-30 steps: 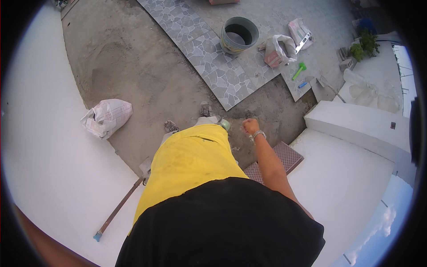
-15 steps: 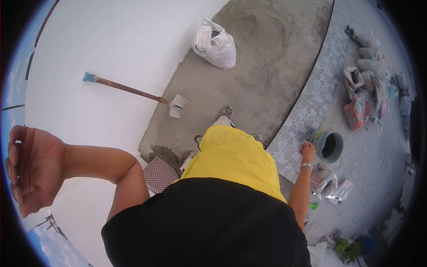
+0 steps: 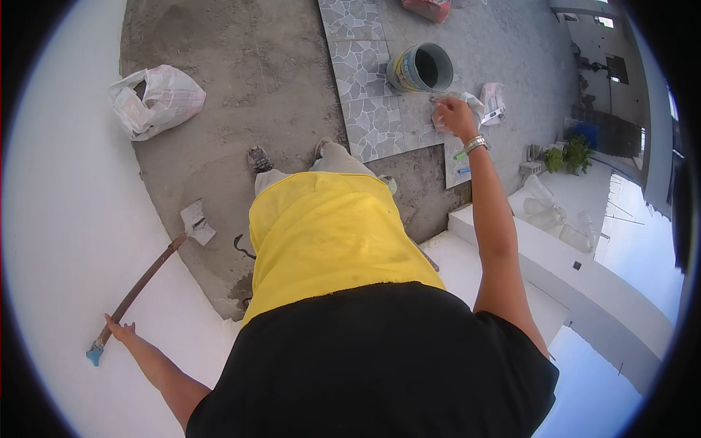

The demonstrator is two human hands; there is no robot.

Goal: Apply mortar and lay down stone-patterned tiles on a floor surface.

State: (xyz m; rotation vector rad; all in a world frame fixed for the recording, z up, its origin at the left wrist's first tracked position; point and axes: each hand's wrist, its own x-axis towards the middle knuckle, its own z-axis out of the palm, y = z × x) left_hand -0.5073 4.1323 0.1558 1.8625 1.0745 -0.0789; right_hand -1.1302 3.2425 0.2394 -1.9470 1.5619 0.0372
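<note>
My left hand is on the brown handle of a shovel, just short of its blue grip. The shovel leans against the white wall, with its pale, caked blade on the rough grey floor. Over on the right, my right hand is held out with curled fingers, a metal-banded watch on the wrist. Whatever may lie inside those fingers is hidden. Beyond this hand stands a bucket with a dark inside, apart from it. Behind the hand a crumpled bag shows in part.
An open white sack stands on rough concrete by the wall. Stone-patterned tiles edge the concrete. A small bag, green and blue tools, clear plastic bottles, and a plant lie to the right.
My left hand has gone from raised in the air to the shovel's handle. My view has swung to the right, so the sack and bucket appear farther left. My right hand stays curled.
</note>
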